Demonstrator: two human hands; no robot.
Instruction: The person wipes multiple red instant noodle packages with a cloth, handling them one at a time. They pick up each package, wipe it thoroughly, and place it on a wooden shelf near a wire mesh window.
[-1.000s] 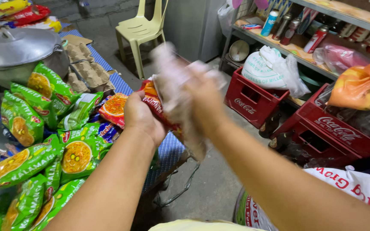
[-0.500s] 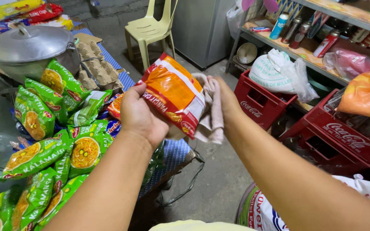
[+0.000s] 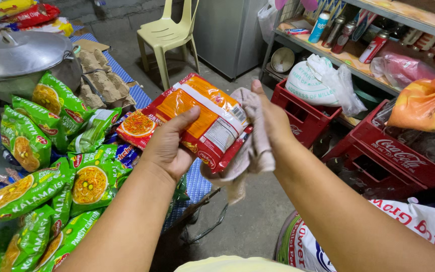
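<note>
The person stands beside the tabletop (image 3: 197,184), which is covered with a blue checked cloth. The left hand (image 3: 169,146) is closed on an orange and red noodle packet (image 3: 200,118): thumb across the front face, fingers hidden behind it. This grip holds the packet up above the edge of the tabletop, tilted, with its printed face toward the person.

The right hand (image 3: 270,121) presses a beige cloth (image 3: 250,146) against the right edge of the packet. The fingers lie nearly flat, curled only enough to pin the cloth; its loose end hangs below the packet. The cloth appears placed for wiping the wrapper.

On the tabletop, left of the packet, lie many green noodle packets (image 3: 89,181). Beyond them sit a metal pot with lid (image 3: 21,55) and grey egg trays (image 3: 99,75). Right of the packet, red bottle crates (image 3: 303,113) stand on the floor under a shelf (image 3: 328,50). A pale plastic chair (image 3: 167,35) stands beyond the packet.
</note>
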